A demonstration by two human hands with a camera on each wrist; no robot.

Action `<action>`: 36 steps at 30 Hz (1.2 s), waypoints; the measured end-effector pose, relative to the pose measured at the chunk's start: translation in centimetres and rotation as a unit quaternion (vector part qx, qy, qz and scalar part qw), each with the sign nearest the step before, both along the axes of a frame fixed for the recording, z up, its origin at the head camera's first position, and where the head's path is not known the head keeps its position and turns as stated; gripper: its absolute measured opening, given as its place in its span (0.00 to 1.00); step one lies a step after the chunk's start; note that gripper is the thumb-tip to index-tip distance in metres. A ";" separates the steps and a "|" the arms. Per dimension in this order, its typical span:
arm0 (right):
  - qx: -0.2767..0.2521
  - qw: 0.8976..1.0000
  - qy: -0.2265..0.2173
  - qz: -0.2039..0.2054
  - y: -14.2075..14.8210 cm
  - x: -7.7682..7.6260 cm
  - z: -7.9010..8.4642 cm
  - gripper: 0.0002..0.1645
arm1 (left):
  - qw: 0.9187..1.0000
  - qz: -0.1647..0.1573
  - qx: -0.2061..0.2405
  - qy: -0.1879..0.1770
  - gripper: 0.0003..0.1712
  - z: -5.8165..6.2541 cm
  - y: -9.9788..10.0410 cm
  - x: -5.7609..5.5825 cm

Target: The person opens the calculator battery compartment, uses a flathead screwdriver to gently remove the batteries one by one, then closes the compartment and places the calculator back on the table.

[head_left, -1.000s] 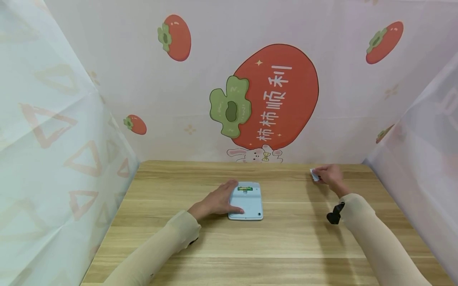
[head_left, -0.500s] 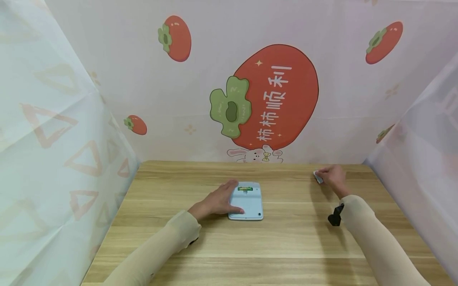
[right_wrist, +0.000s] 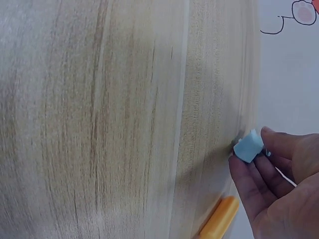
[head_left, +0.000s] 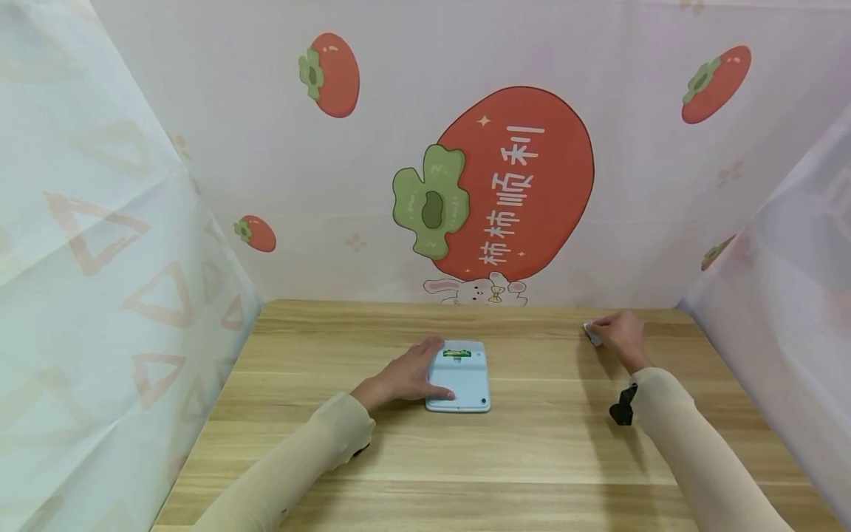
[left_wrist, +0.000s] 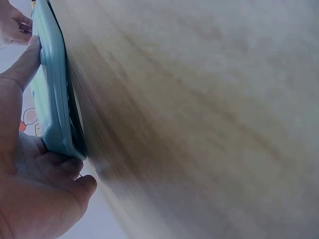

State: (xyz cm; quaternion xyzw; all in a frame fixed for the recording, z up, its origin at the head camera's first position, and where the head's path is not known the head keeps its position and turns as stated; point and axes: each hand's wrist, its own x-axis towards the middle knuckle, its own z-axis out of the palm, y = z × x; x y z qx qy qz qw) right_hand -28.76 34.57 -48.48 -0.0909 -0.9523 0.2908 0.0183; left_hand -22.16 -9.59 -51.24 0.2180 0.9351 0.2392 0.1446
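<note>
A flat light blue calculator-like device (head_left: 468,380) lies back side up on the wooden table. In the upper part of its back, an uncovered battery compartment (head_left: 456,354) shows green and yellow inside. My left hand (head_left: 404,375) grips the device by its left side, thumb over the back. Its thick edge shows close up in the left wrist view. Far to the right, near the back of the table, my right hand (head_left: 623,337) pinches a small light blue battery cover (right_wrist: 248,147) between thumb and fingers, close to the tabletop. Part of the cover is hidden by the fingers.
An orange cylindrical object (right_wrist: 221,218) lies partly in view near the right hand in the right wrist view. Behind the wooden table (head_left: 532,458) stands a white sheet (head_left: 638,185) printed with persimmons. Pale sheets also hang at both sides.
My right hand has shifted slightly to the right with the battery cover and brought it lower, close to the tabletop. My left hand and the device stay in place.
</note>
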 end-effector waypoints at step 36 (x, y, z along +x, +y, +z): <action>0.034 0.999 -0.027 0.000 0.1 0.4 -0.9 0.23 | 1.000 0.003 0.004 -0.005 0.66 0.3 0.0 0.2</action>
